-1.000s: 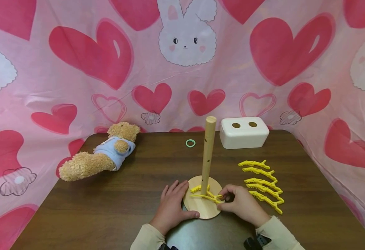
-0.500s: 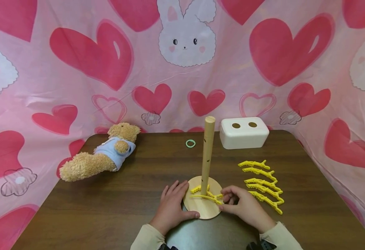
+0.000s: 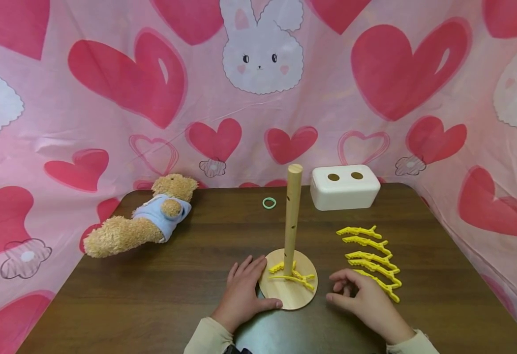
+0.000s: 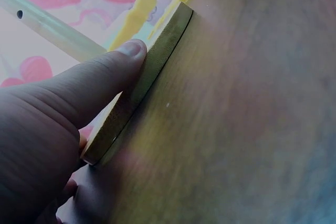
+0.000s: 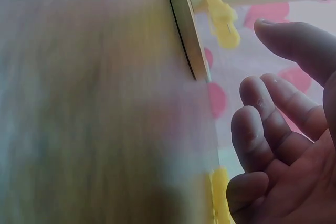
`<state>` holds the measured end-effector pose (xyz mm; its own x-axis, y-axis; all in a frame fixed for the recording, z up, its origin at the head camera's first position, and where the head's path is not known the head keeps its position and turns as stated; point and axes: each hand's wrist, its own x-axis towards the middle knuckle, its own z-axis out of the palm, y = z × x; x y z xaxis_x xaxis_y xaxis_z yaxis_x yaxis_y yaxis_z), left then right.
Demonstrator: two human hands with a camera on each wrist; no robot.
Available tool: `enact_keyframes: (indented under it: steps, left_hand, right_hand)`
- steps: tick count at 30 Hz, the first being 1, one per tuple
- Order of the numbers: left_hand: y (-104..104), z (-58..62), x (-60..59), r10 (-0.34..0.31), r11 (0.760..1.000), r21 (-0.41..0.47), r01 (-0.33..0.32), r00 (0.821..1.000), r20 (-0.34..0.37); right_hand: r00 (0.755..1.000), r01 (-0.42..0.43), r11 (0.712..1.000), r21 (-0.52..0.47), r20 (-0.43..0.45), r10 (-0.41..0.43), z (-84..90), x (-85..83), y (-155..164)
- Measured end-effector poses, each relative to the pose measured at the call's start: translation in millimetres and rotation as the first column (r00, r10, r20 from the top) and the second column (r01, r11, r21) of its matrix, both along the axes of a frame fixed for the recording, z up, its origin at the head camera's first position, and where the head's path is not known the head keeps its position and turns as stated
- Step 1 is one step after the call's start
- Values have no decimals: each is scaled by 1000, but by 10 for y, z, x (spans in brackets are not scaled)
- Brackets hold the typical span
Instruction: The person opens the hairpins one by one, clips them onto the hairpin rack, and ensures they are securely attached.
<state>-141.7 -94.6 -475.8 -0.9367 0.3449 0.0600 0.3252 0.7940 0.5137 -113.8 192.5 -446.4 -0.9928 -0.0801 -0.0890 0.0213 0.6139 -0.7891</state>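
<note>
Pink heart-print cloth (image 3: 258,108) behind brown worktop (image 3: 205,246). Teddy bear (image 3: 161,216) lying at left. Wooden stand (image 3: 292,211) upright near front. Left hand (image 3: 244,293) spread, touching base rim (image 3: 300,304); right hand (image 3: 366,299) loosely curled, apart from stand, near five yellow pieces (image 3: 370,267). Other yellow pieces (image 3: 301,279) on base. Green ring (image 3: 264,203) beyond.

My head feed comes through sharp and evenly bright, pale glare pooling low on the tabletop (image 3: 273,337). Both wrist feeds look hazy to me: tabletop blurred, heart-print backdrop (image 3: 258,112) washed out, left hand (image 4: 42,124) deeply shadowed underneath.
</note>
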Motion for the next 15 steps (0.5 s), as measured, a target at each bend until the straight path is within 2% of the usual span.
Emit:
enact_keyframes:
  steps: [5, 12, 15]
  left_hand:
    - [7, 4, -10, -9, 1000, 3, 9, 1000, -10]
    - [-6, -33, -18, -9, 1000, -7, 9, 1000, -6]
    - [-2, -29, -15, -6, 1000, -5, 6, 1000, -4]
  right_hand:
    - [997, 34, 999, -7, -67, -34, -15, 79, 128]
    - [993, 41, 999, -32, -110, -44, -39, 157, 235]
    - [984, 35, 999, 1, -177, -35, -37, 168, 280]
